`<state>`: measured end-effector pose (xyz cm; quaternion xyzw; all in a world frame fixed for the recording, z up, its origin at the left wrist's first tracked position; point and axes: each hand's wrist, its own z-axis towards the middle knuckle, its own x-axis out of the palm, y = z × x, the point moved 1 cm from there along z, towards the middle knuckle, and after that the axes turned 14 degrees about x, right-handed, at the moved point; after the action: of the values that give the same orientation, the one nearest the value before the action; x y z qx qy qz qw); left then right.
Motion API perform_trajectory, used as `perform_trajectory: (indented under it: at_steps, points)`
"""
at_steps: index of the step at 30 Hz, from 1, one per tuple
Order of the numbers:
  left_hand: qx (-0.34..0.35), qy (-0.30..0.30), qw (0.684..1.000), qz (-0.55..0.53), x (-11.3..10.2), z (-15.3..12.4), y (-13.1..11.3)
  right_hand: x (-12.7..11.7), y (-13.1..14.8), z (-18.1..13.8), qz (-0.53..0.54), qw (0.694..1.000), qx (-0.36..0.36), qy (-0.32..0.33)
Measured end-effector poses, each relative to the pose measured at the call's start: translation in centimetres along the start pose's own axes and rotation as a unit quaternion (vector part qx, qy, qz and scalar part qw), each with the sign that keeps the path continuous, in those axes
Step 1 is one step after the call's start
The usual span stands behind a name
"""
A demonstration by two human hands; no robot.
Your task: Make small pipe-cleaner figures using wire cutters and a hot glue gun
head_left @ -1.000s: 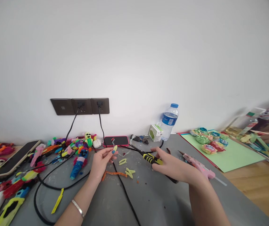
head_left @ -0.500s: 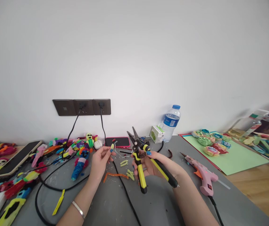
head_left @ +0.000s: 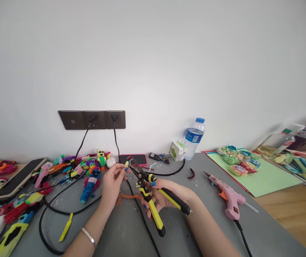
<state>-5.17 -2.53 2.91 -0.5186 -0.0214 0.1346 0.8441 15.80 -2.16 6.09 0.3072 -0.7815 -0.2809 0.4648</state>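
Observation:
My left hand (head_left: 113, 184) is closed in a pinch on a small yellow pipe cleaner piece (head_left: 126, 164). My right hand (head_left: 163, 192) is wrapped round the yellow and black handles of a pair of wire strippers (head_left: 154, 210). The tool's dark jaws point up and left, their tips right beside the yellow piece; whether they touch it I cannot tell. Below the jaws an orange pipe cleaner strip (head_left: 126, 196) lies on the grey table, partly covered by the tool. Behind the tips rests a pink-edged phone (head_left: 140, 159).
Colourful pipe cleaner figures (head_left: 90, 189) and another phone (head_left: 19, 178) crowd the left. Black cables (head_left: 147, 228) cross the grey table (head_left: 126, 235). A water bottle (head_left: 194, 139) and small box (head_left: 178, 151) stand by the wall. Rightward lie a pink glue gun (head_left: 233, 203) and green paper (head_left: 271, 180).
My right hand has brought the wire strippers left and down, turning their jaws toward the yellow pipe cleaner piece. My left hand stays nearly in place. Keys behind the tool have come into view.

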Motion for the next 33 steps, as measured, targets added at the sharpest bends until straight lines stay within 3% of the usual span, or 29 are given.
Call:
perform_trajectory:
  at_steps: [11, 16, 22, 33]
  points:
    - [0.018, -0.009, 1.0, 0.021, 0.1, -0.1, -0.1, 0.0, -0.2, 0.2, 0.002, 1.0, 0.005, -0.004]
    - [0.033, 0.018, 0.998, 0.056, 0.1, -0.3, 0.0, -0.4, -0.4, 0.8, 0.006, 1.0, -0.004, -0.003]
    - [0.051, 0.037, 0.993, 0.096, 0.0, -0.4, 0.3, -0.4, -0.5, 1.6, 0.029, 0.995, -0.031, -0.088]
    - [0.069, 0.028, 0.989, 0.128, -0.3, 0.0, 0.3, 1.0, -0.8, 2.5, -0.002, 0.983, -0.033, -0.178]
